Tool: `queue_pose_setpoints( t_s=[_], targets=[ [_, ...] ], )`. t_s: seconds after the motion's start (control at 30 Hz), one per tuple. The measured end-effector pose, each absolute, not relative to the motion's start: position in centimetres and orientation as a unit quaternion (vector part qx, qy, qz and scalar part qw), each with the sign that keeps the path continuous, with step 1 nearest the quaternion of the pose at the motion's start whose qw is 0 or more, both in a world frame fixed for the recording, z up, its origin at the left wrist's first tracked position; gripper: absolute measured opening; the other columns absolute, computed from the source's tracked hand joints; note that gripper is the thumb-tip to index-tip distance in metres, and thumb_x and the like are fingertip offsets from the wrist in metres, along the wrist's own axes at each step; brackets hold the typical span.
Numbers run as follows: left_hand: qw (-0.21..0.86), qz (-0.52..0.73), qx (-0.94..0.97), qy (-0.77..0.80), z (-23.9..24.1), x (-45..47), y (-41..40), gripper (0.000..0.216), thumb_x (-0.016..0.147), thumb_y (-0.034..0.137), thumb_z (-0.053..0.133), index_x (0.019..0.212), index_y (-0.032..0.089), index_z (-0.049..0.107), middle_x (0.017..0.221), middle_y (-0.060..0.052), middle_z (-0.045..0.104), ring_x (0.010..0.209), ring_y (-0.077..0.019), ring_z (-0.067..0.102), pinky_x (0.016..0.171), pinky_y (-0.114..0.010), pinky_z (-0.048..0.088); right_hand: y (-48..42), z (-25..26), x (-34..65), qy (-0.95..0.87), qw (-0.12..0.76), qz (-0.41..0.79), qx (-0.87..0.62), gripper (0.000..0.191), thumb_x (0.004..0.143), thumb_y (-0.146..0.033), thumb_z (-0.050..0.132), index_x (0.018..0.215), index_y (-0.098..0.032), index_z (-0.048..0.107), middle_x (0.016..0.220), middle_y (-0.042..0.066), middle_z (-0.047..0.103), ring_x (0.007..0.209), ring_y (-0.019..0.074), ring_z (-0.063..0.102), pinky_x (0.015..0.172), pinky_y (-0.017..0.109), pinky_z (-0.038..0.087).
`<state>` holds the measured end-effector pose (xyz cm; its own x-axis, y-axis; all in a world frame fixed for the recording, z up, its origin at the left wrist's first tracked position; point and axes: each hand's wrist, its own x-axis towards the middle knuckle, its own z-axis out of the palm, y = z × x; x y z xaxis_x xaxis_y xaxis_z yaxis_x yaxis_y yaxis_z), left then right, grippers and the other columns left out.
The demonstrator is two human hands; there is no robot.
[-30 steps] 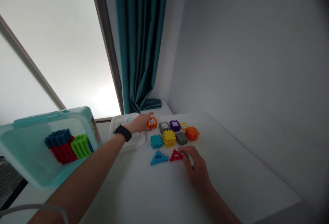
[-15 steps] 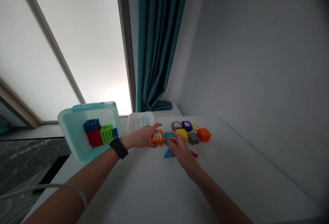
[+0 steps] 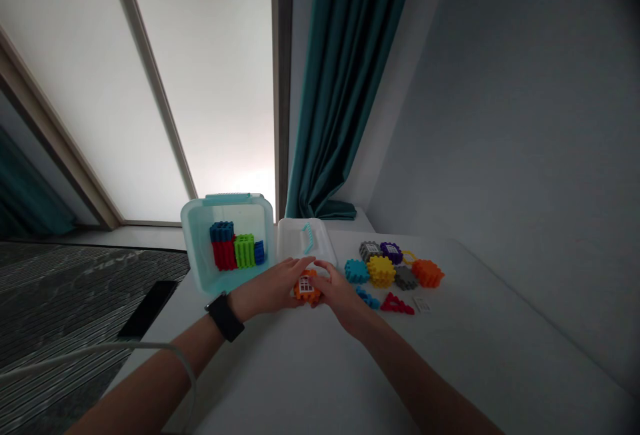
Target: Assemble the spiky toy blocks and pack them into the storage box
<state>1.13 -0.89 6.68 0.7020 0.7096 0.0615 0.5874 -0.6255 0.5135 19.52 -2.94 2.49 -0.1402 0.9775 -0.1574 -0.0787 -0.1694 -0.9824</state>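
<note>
An orange toothed building block with a white window panel on its face is between my hands, just above the white table. My left hand grips it from the left, and my right hand closes round its right side. To the right lie a light blue block, a yellow block, a dark grey flat piece and another orange block. A blue piece and a red triangular piece lie nearer me. The fingers partly cover the held block.
A teal tub on its side holds dark blue, red, green and blue blocks. Beside it is a clear lid with a teal handle. Behind the yellow block are a grey block and a purple block. A cable crosses my left forearm.
My right hand has moved left from beside the light blue block onto the orange block. My left hand still holds that block. The camera view has turned left.
</note>
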Motion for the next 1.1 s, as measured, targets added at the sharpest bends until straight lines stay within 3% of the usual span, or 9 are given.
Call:
queue_pose_setpoints(
  t_s=[0.07,0.17,0.23,0.37,0.57,0.73,0.9,1.1],
  targets=[
    [0.275,0.161,0.869,0.378,5.9,0.6,-1.3,0.089,0.079,0.039,0.075,0.152,0.027,0.027,0.144,-0.013,0.049,0.124,-0.0298,0.054,0.100,-0.041,0.045,-3.0,1.7,19.3,-0.493,0.460,0.563,-0.478,0.060,0.086,-0.037,0.062,0.139,-0.019,0.041,0.093,0.005,0.069,0.080,0.0195,0.068,0.063,0.030,0.054],
    [0.371,0.206,0.805,0.416,4.8,0.0,-1.8,0.079,0.087,0.050,0.064,0.152,0.022,0.028,0.132,-0.013,0.058,0.112,-0.0255,0.061,0.093,-0.039,0.051,-3.1,0.2,19.5,-0.567,0.463,0.488,-0.474,0.062,0.087,-0.035,0.059,0.143,-0.020,0.039,0.105,0.005,0.066,0.093,0.0199,0.067,0.082,0.036,0.055],
    [0.406,0.236,0.776,0.420,4.1,-0.1,-2.0,0.065,0.092,0.047,0.058,0.147,0.021,0.037,0.127,-0.012,0.062,0.108,-0.0235,0.063,0.092,-0.038,0.052,-3.2,-0.6,19.9,-0.621,0.450,0.443,-0.464,0.065,0.087,-0.034,0.060,0.146,-0.021,0.037,0.114,0.006,0.064,0.100,0.0206,0.065,0.092,0.039,0.053],
    [0.402,0.276,0.782,0.387,2.8,-0.2,-2.2,0.049,0.088,0.040,0.067,0.131,0.021,0.055,0.127,-0.010,0.062,0.110,-0.0238,0.062,0.095,-0.039,0.051,-3.4,-1.2,20.6,-0.706,0.418,0.383,-0.426,0.065,0.086,-0.029,0.063,0.146,-0.023,0.038,0.133,0.010,0.057,0.120,0.0237,0.057,0.108,0.045,0.042],
    [0.350,0.278,0.799,0.403,0.6,-0.5,-2.7,0.046,0.083,0.039,0.073,0.123,0.023,0.057,0.121,-0.007,0.064,0.108,-0.0242,0.061,0.096,-0.040,0.049,-3.8,-1.4,21.0,-0.776,0.355,0.338,-0.396,0.054,0.082,-0.020,0.065,0.134,-0.022,0.051,0.130,0.010,0.061,0.121,0.0250,0.058,0.107,0.045,0.045],
    [0.349,0.271,0.798,0.411,0.0,-0.9,-3.0,0.066,0.082,0.037,0.074,0.140,0.025,0.045,0.136,-0.010,0.058,0.122,-0.0280,0.056,0.105,-0.045,0.045,-3.9,-2.0,21.4,-0.773,0.361,0.330,-0.404,0.065,0.081,-0.019,0.066,0.142,-0.024,0.045,0.137,0.011,0.056,0.126,0.0251,0.055,0.109,0.046,0.044],
    [0.341,0.242,0.806,0.418,-0.1,-1.6,-3.1,0.058,0.087,0.044,0.067,0.140,0.027,0.048,0.139,-0.008,0.058,0.124,-0.0279,0.056,0.107,-0.045,0.044,-4.2,-2.5,22.0,-0.753,0.357,0.343,-0.433,0.070,0.085,-0.023,0.064,0.149,-0.026,0.037,0.145,0.010,0.052,0.132,0.0267,0.051,0.112,0.052,0.039],
    [0.333,0.235,0.808,0.426,-0.3,-1.6,-3.1,0.063,0.089,0.043,0.064,0.146,0.026,0.043,0.144,-0.007,0.056,0.128,-0.0275,0.055,0.110,-0.044,0.041,-4.9,-2.4,21.5,-0.771,0.339,0.330,-0.425,0.065,0.091,-0.023,0.057,0.152,-0.024,0.034,0.143,0.012,0.053,0.133,0.0258,0.050,0.114,0.050,0.038]
  ],
)
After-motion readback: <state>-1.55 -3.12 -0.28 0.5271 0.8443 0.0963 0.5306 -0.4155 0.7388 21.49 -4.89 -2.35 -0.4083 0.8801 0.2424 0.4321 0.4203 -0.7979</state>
